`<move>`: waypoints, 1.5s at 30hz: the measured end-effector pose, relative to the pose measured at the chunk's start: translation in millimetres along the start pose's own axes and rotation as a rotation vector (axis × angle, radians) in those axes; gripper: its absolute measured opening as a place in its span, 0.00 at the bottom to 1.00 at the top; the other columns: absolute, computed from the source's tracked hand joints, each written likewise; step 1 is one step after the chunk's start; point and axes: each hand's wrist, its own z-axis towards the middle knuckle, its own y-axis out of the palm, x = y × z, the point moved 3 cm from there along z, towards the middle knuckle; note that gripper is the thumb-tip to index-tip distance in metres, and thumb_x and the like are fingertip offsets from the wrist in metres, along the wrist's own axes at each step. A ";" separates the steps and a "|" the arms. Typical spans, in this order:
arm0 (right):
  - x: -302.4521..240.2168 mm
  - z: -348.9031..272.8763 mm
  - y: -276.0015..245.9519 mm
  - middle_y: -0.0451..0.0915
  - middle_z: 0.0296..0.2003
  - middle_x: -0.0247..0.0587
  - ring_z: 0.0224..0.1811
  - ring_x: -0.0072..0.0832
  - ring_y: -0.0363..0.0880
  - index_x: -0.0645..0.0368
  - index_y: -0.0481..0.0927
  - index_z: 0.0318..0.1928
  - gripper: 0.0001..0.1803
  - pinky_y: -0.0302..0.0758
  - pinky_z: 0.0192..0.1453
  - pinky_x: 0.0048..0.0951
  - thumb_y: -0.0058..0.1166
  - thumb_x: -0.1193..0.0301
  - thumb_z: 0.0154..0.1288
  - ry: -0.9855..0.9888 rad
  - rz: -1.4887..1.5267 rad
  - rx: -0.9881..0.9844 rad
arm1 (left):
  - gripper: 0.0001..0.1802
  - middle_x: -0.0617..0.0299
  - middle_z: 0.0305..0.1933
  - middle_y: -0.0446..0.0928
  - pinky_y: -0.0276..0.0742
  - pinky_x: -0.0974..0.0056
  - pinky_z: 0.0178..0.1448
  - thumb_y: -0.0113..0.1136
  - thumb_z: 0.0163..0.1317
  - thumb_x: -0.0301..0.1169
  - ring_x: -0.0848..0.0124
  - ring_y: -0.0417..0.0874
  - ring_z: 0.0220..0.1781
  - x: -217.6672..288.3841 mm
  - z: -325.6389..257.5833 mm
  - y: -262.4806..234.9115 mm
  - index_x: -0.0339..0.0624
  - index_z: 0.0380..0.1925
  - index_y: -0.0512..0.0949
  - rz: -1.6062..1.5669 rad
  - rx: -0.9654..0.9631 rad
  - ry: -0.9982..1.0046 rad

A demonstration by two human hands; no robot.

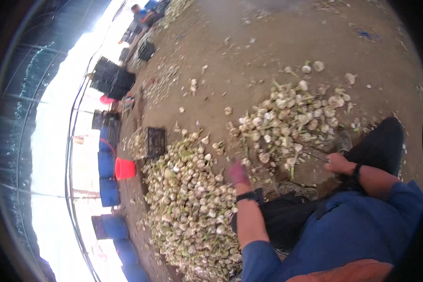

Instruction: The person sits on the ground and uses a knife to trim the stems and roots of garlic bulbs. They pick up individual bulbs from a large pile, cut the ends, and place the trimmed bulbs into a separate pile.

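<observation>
While the right hand (pixel 338 163) sits at the centre right of the frame, its fingers are wrapped around the near end of a thin, dark tool (pixel 316 155) that slants up and to the left. The tool's far end reaches the lower edge of a loose spread of garlic bulbs (pixel 286 113), close to a bulb with a green stem (pixel 293 160); I cannot tell whether the two touch. The left hand (pixel 239 174), pinkish and blurred, is near the middle of the frame, between that spread and a larger garlic heap (pixel 192 207) at the lower centre; whether its fingers are spread or pressed together, or hold anything, I cannot tell. Dark bands circle both wrists, and the wearer's blue shirt (pixel 357 225) and black trousers (pixel 378 145) fill the lower right.

Above the heap, left of centre, a black crate (pixel 156 142) stands on the brown ground (pixel 211 61) with more pale bulbs just beside it. Further left is a red bucket (pixel 125 169), next to a row of blue containers (pixel 109 191). Dark stacked crates (pixel 112 77) stand in the upper left, and beyond them, near the top edge, is another person (pixel 143 15) in blue.
</observation>
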 end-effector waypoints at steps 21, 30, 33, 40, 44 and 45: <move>9.4 -13.3 -7.1 0.75 0.25 0.63 0.29 0.55 0.76 0.69 0.78 0.29 0.22 0.71 0.33 0.48 0.59 0.57 0.52 0.292 0.052 -0.139 | 0.19 0.53 0.66 0.64 0.73 0.48 0.58 0.55 0.62 0.39 0.51 0.73 0.62 171.9 5.3 103.5 0.55 0.54 0.76 -0.171 -0.733 -0.088; -26.0 19.2 7.9 0.78 0.30 0.64 0.34 0.56 0.78 0.69 0.79 0.36 0.23 0.73 0.38 0.49 0.56 0.57 0.55 -0.014 0.156 -0.111 | 0.27 0.43 0.56 0.75 0.68 0.51 0.63 0.50 0.60 0.49 0.47 0.73 0.60 120.4 -50.3 65.2 0.42 0.53 0.76 -0.859 -0.781 -0.262; -25.4 -17.0 -34.6 0.78 0.29 0.62 0.33 0.57 0.77 0.67 0.79 0.38 0.20 0.72 0.36 0.49 0.55 0.60 0.57 -0.047 0.154 0.144 | 0.21 0.48 0.49 0.79 0.71 0.58 0.55 0.51 0.62 0.42 0.54 0.79 0.49 188.0 -31.5 11.0 0.38 0.46 0.79 -1.176 -0.512 0.325; -80.3 -46.5 -76.0 0.76 0.29 0.59 0.33 0.55 0.77 0.67 0.78 0.35 0.17 0.71 0.37 0.48 0.54 0.61 0.59 -0.311 0.201 0.276 | 0.16 0.59 0.37 0.81 0.73 0.66 0.42 0.58 0.60 0.34 0.71 0.79 0.37 217.6 -104.2 -121.1 0.34 0.43 0.80 -1.328 -0.466 0.285; -105.2 -72.5 -92.5 0.76 0.28 0.57 0.33 0.55 0.76 0.65 0.77 0.33 0.15 0.71 0.36 0.48 0.55 0.63 0.58 -0.309 0.189 0.211 | 0.18 0.61 0.36 0.81 0.73 0.69 0.40 0.60 0.60 0.34 0.75 0.78 0.36 246.0 -132.2 -140.9 0.32 0.45 0.79 -1.513 -0.702 0.064; -108.6 -77.2 -94.3 0.76 0.28 0.56 0.33 0.54 0.76 0.65 0.78 0.34 0.15 0.71 0.37 0.48 0.55 0.63 0.58 -0.335 0.177 0.218 | 0.19 0.61 0.37 0.81 0.73 0.69 0.42 0.60 0.60 0.34 0.75 0.79 0.37 250.5 -135.8 -146.0 0.32 0.46 0.79 -1.452 -0.713 0.083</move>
